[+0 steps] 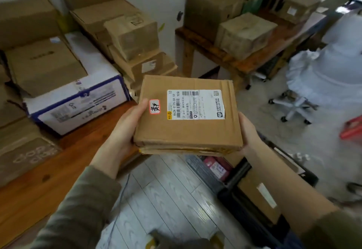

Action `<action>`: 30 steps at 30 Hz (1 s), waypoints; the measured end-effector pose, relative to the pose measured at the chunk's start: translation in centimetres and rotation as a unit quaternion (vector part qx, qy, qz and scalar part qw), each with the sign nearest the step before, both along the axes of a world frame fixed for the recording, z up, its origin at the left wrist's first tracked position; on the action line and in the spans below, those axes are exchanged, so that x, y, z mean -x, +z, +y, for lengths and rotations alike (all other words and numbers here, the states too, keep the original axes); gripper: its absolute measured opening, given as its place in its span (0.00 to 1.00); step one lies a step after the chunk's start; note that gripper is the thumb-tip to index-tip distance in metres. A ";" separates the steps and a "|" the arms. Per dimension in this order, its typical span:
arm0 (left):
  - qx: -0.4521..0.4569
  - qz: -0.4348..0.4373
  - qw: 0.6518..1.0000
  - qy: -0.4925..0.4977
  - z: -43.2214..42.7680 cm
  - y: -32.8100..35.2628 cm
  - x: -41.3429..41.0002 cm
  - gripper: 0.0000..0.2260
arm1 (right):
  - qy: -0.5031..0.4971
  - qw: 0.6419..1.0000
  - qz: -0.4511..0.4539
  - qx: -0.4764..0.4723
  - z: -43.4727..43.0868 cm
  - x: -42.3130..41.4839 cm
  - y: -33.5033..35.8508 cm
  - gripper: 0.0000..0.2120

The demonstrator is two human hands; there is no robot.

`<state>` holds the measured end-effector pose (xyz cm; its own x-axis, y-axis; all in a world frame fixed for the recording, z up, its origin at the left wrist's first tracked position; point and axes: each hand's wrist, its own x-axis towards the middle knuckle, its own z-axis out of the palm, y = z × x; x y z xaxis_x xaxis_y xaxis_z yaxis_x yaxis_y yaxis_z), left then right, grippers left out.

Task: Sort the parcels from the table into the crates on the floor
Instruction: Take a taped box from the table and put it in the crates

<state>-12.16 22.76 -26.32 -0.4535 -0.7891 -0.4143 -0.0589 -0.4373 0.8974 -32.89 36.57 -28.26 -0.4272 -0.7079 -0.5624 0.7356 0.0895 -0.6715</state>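
A flat brown cardboard parcel (195, 131) with a white shipping label and a small red-edged sticker is held level in front of me, above the floor. My left hand (127, 123) grips its left edge, thumb on top beside the sticker. My right hand (247, 131) holds its right edge, fingers underneath. Below it on the floor stands a dark crate (244, 205) with a brown parcel and a pink packet inside. The wooden table (64, 170) on my left carries several stacked cardboard parcels and a white box with blue edges (78, 100).
A second wooden table (254, 60) at the back right holds more boxes. A white swivel chair (305, 92) stands on the right, with a red crate (352, 127) at the right edge. Pale plank floor (172, 194) lies between me and the tables.
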 end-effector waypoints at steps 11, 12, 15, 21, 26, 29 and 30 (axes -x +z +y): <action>-0.023 -0.100 0.989 -0.103 10.3 -5.8 17.4 0.19 | -0.019 0.991 0.066 -0.110 14.9 14.1 -7.2 0.17; -0.027 -0.109 0.987 -0.117 11.0 -6.6 18.6 0.21 | -0.021 0.990 0.065 -0.124 16.0 14.9 -7.7 0.16; -0.038 -0.136 0.977 -0.160 12.7 -8.7 22.0 0.20 | -0.051 0.985 0.059 -0.156 19.2 17.0 -9.8 0.16; -0.016 -0.164 0.962 -0.217 15.3 -13.3 27.4 0.15 | -0.141 0.976 -0.001 -0.165 24.1 18.9 -14.7 0.22; -0.034 -0.204 0.943 -0.260 16.7 -18.0 31.6 0.17 | -0.109 0.979 -0.018 -0.173 26.7 20.1 -18.8 0.32; -0.039 -0.230 0.929 -0.287 17.1 -21.0 33.9 0.14 | -0.123 0.973 -0.051 -0.190 27.6 21.4 -22.0 0.30; -0.040 -0.237 0.924 -0.298 17.1 -22.1 34.6 0.14 | -0.134 0.969 -0.061 -0.198 27.8 21.7 -23.1 0.29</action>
